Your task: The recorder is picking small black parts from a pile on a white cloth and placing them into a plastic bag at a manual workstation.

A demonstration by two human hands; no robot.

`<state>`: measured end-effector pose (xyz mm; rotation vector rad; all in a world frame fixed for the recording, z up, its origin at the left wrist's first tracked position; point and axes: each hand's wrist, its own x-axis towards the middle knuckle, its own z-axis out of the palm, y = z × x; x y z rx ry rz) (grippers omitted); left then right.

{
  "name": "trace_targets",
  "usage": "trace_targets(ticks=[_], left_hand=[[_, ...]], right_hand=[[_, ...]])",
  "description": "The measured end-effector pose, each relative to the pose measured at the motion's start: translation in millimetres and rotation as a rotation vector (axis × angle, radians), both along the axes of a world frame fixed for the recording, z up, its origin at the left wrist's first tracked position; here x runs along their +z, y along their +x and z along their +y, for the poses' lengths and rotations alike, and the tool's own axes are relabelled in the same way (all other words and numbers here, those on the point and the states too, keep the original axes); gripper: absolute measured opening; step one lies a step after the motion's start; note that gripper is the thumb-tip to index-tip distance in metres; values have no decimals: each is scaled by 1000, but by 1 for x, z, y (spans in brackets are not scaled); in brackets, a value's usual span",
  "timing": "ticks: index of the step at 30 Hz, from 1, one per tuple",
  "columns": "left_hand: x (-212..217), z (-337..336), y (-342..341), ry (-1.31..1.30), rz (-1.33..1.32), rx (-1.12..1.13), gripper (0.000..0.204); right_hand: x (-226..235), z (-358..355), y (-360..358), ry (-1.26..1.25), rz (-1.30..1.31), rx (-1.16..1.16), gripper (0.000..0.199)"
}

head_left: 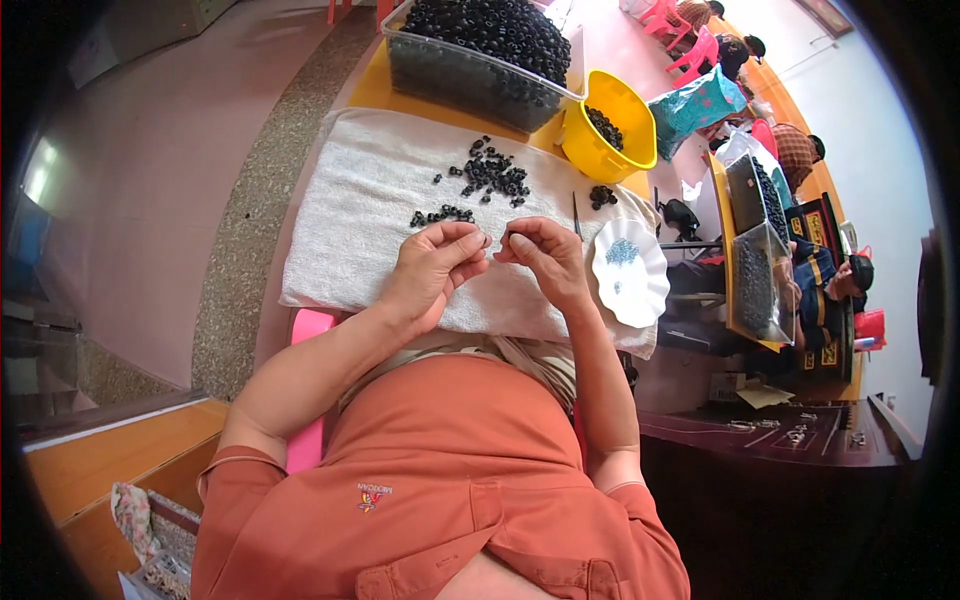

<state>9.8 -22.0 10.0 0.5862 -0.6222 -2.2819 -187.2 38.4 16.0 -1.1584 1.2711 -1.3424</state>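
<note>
My left hand [435, 270] is over the white towel [340, 220], thumb and forefinger pinched. Something tiny shows at those fingertips, too small to name. Close by, my right hand [547, 262] is also closed, with a small black ring-shaped part [513, 235] between thumb and fingers. The two hands face each other, a small gap apart. Beyond them lies a loose heap of similar black parts [492, 175], and a short row of black parts [442, 215] sits by my left fingers. A thin dark pointed tool [576, 214], possibly tweezers, lies beside my right hand.
A white wavy-rimmed plate [645, 290] with tiny blue bits is at right, near a small black pile [603, 197]. Farther back stand a yellow bucket [640, 150] and a clear bin [440, 75], both holding black parts. Other people [800, 150] sit at the far right.
</note>
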Motion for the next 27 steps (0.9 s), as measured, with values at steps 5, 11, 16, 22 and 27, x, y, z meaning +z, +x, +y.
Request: trace_targets(ticks=[5, 11, 16, 22, 27], left_hand=[[-1, 1, -1, 8, -12, -7, 14], [0, 3, -3, 11, -19, -16, 14], [-1, 2, -2, 12, -18, -20, 13], [-2, 4, -2, -3, -28, -17, 14], [-2, 4, -3, -2, -34, -23, 14]], right_hand=[[2, 1, 2, 8, -16, -15, 14], [-5, 2, -2, -14, -84, -48, 15], [-10, 1, -5, -15, -176, -79, 14], [-8, 1, -2, -80, -164, -60, 17], [-2, 3, -2, -34, -234, -55, 17]])
